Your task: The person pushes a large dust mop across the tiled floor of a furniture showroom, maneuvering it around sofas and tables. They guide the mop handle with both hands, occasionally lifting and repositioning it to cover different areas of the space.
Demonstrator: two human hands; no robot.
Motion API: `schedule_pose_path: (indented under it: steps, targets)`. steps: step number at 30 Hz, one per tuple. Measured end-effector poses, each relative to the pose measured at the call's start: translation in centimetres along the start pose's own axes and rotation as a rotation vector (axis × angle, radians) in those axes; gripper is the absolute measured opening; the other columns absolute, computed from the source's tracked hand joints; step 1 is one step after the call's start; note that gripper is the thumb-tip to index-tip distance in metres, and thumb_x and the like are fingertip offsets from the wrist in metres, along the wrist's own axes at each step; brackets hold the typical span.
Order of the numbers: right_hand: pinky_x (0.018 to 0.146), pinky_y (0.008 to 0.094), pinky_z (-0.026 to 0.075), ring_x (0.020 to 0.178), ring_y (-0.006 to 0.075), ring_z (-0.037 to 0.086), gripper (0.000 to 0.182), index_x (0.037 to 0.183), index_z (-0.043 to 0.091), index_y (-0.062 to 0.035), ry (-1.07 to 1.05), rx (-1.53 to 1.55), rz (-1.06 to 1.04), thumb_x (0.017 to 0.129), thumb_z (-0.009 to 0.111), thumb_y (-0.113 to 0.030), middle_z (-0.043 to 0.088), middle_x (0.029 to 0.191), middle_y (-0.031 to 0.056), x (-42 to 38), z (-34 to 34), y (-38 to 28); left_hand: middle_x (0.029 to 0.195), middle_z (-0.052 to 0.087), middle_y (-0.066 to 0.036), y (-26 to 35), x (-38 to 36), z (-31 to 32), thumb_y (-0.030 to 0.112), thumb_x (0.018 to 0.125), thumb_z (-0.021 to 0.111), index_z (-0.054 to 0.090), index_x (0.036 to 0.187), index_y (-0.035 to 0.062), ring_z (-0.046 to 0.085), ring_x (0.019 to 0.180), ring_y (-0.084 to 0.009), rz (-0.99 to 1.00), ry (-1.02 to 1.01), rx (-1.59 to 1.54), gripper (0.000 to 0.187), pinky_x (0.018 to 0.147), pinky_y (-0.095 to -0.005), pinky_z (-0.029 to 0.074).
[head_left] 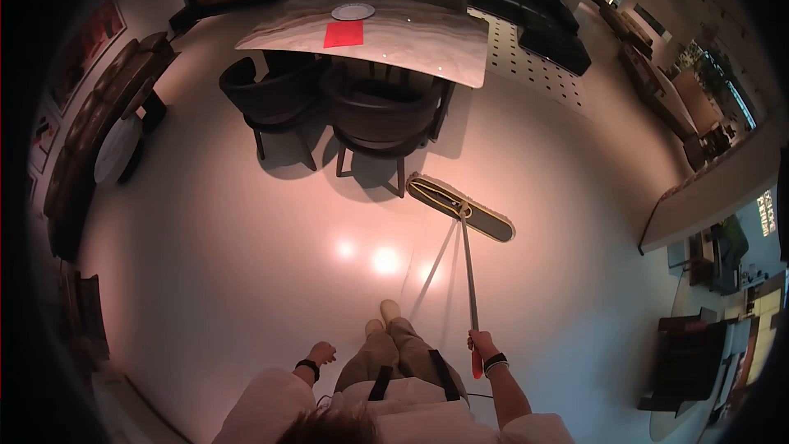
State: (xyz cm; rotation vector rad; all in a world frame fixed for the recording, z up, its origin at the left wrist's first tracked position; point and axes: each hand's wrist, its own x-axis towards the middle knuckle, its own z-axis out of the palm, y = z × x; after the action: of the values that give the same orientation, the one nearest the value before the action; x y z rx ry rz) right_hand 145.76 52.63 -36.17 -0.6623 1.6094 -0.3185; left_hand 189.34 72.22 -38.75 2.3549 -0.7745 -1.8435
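A flat mop head (462, 207) with a dark plate and yellow edging lies on the pale floor, just right of a dark chair's legs. Its long thin handle (471, 279) runs back toward me and ends in a red grip (477, 364). Around the handle, just above that red grip, my right hand (479, 341) is closed; a dark band circles the wrist. My left hand (323, 353) hangs beside my left leg, touching nothing, with its fingers curled in and a dark band at the wrist.
A marble-topped table (394, 33) carries a white plate (353, 11) and a red sheet (343, 34). Two dark chairs (382, 115) stand at its near side. Sofas line the left wall (90, 131) and far side. A low partition (699, 189) stands at right.
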Motion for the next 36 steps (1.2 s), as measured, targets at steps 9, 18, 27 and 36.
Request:
schedule_pose_path:
  steps: [9,18,27,36]
  targets:
    - [0.043,0.0252,0.039,0.049,0.0129,0.047,0.012,0.079,0.046,-0.0021,-0.084,-0.006,0.072,0.076,0.05,-0.013,0.047,0.059,0.0034,-18.4,-1.3,8.8,0.064,0.058,-0.01,13.1,3.9,6.0,0.02,0.072,0.043,0.055,0.076,-0.0003,0.054,0.055,-0.0164,0.253,-0.103,0.096,0.024,0.048,-0.0283,0.044]
    - [0.045,0.02,0.037,0.053,0.0074,0.042,0.009,0.084,0.045,-0.0052,-0.336,0.491,0.194,0.078,0.048,-0.012,0.043,0.062,-0.0014,-30.6,-9.7,17.9,0.078,0.058,-0.015,16.9,-2.3,29.9,0.039,0.08,0.034,0.049,0.091,-0.0003,0.057,0.069,-0.0211,-0.015,-0.511,0.128,0.043,0.057,-0.0304,0.047]
    - [0.064,0.033,0.043,0.073,0.0273,0.055,0.028,0.084,0.051,0.0025,-0.002,-0.238,0.132,0.067,0.054,-0.02,0.057,0.077,0.017,-40.7,-14.7,20.2,0.057,0.051,-0.01,13.9,-0.7,49.9,0.035,0.072,0.045,0.044,0.079,0.0046,0.048,0.046,-0.0223,-0.566,-0.274,-0.956,0.031,0.041,-0.039,0.041]
    - [0.048,0.029,0.044,0.054,0.0195,0.055,0.02,0.076,0.048,0.0032,0.049,0.016,0.095,0.064,0.055,-0.011,0.053,0.06,0.0119,-43.7,-19.2,22.1,0.043,0.038,-0.003,14.3,0.9,53.6,0.013,0.07,0.044,0.042,0.054,0.0068,0.039,0.039,-0.0182,-0.616,-0.61,-0.479,0.017,0.041,-0.0332,0.034]
